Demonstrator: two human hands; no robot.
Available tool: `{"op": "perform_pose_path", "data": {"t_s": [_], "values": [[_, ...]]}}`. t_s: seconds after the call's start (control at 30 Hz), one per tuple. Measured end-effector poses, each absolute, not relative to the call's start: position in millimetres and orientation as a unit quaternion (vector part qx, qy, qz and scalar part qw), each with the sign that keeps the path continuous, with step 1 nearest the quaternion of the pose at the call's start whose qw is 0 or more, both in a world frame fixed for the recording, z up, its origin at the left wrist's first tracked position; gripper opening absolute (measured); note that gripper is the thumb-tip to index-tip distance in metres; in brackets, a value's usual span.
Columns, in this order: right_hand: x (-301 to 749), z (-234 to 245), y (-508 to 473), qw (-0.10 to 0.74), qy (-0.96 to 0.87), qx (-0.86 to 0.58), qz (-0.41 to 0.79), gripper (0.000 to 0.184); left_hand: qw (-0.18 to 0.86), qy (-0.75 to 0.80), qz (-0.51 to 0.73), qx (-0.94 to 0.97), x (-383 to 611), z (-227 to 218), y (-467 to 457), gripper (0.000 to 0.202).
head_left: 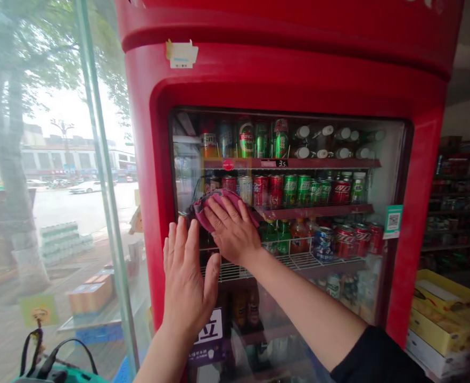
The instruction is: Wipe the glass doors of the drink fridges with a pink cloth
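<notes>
A red drinks fridge (298, 80) with a glass door (382, 186) fills the middle of the head view. My right hand (232, 226) lies over a crumpled pinkish-purple cloth (198, 215) and presses it against the glass on the left side of the door. My left hand (187, 274) is raised palm-forward at the door's left edge, thumb apart from the fingers, holding nothing. Whether its palm touches the door cannot be seen. Behind the glass, green cans (290, 190) and several red cans (275, 191) stand on wire shelves. My hands hide part of the left side of the shelves.
A glass pane with an upright edge (102, 175) stands left of the fridge, a street beyond it. Yellow boxes (444, 311) are stacked at lower right. A teal bag (59, 372) shows at bottom left. A QR code sticker (393, 222) is on the door's right frame.
</notes>
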State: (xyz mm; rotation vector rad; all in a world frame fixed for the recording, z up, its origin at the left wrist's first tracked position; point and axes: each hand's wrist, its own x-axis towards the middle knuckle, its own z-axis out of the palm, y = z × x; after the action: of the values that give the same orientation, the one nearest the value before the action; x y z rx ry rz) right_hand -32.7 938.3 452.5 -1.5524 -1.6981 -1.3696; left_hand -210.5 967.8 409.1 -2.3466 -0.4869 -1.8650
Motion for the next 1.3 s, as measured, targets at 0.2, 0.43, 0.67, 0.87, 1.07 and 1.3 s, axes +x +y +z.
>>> {"op": "perform_pose_path", "data": {"t_s": [0.2, 0.43, 0.67, 0.87, 1.07, 1.3], "values": [[74, 463, 870, 0.297, -0.446, -0.660, -0.527, 0.069, 0.045, -0.167, -0.610, -0.773, -186, 409, 962, 0.080], [149, 490, 817, 0.277, -0.352, -0.697, -0.559, 0.080, 0.049, -0.180, -0.602, -0.776, -191, 406, 964, 0.081], [96, 524, 859, 0.295, -0.410, -0.667, -0.548, 0.079, 0.059, -0.194, -0.600, -0.774, -209, 407, 968, 0.082], [-19, 505, 935, 0.306, -0.522, -0.622, -0.497, 0.070, 0.063, -0.202, -0.593, -0.777, -219, 403, 965, 0.082], [-73, 436, 974, 0.218, -0.670, -0.515, -0.488, 0.062, 0.065, -0.203, -0.606, -0.766, -215, 401, 965, 0.081], [50, 401, 887, 0.297, -0.527, -0.589, -0.536, 0.067, 0.057, -0.193, -0.587, -0.784, -217, 381, 963, 0.080]]}}
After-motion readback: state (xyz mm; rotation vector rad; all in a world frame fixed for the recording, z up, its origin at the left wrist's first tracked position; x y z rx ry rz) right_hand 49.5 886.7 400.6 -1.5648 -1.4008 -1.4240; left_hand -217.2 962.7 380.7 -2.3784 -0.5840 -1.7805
